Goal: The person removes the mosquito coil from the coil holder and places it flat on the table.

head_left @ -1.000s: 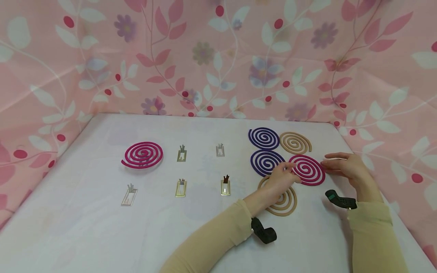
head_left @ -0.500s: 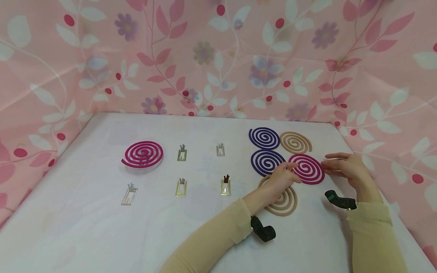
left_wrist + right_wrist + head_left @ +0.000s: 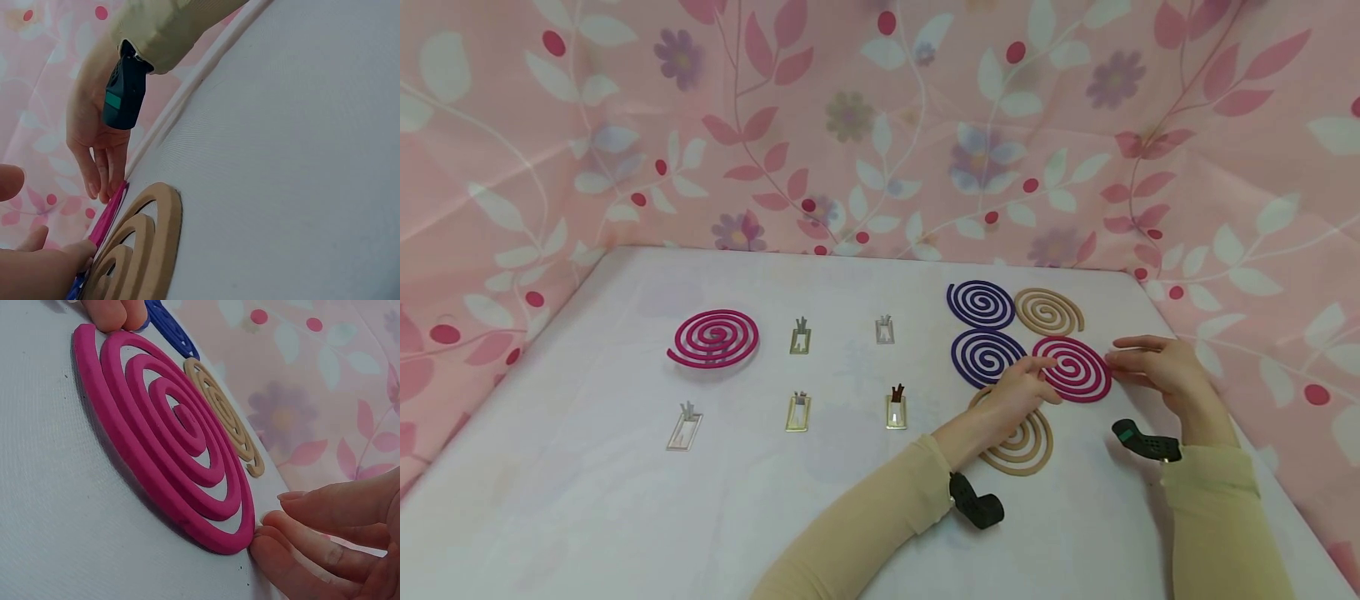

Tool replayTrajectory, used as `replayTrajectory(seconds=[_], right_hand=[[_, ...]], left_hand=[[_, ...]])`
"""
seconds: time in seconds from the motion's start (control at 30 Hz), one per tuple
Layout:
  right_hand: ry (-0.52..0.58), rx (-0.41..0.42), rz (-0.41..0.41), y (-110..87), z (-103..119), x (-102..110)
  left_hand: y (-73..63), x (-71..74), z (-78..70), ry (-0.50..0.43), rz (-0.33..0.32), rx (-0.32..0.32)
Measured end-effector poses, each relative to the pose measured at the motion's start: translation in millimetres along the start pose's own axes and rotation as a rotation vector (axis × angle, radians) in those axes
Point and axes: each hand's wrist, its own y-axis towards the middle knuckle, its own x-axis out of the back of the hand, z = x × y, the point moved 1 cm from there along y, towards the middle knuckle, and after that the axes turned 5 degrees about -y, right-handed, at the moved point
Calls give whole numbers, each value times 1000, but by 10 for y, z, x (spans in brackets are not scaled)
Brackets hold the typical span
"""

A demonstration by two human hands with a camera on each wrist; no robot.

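A magenta spiral mosquito coil (image 3: 1075, 397) lies flat on the white table at the right. My left hand (image 3: 1017, 393) reaches over a tan coil (image 3: 1043, 448), its fingertips touching the magenta coil's left side. At the opposite edge, the fingers of my right hand (image 3: 1168, 373) touch the rim; in the right wrist view these fingers (image 3: 281, 562) rest against it, the thumb apart. Two purple coils (image 3: 981, 322) and another tan coil (image 3: 1048, 292) lie around it, the nearer purple one partly covered by my left hand.
Farther left, a second magenta coil (image 3: 713, 367) sits raised off the table. Several small metal stands with upright prongs, such as a gold one (image 3: 896, 423) and a silver one (image 3: 685, 433), stand in the middle and left. Pink floral cloth (image 3: 850, 167) rises behind the table.
The magenta coil between my hands has shifted slightly away from me, toward the back and a little left. Both hands have stayed nearly in place.
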Motion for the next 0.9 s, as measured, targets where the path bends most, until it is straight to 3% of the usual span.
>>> replayTrajectory(seconds=[0.9], right_hand=[[-38,-8,5,-30,38,3]], left_hand=[[-2,23,-1,39,16,0]])
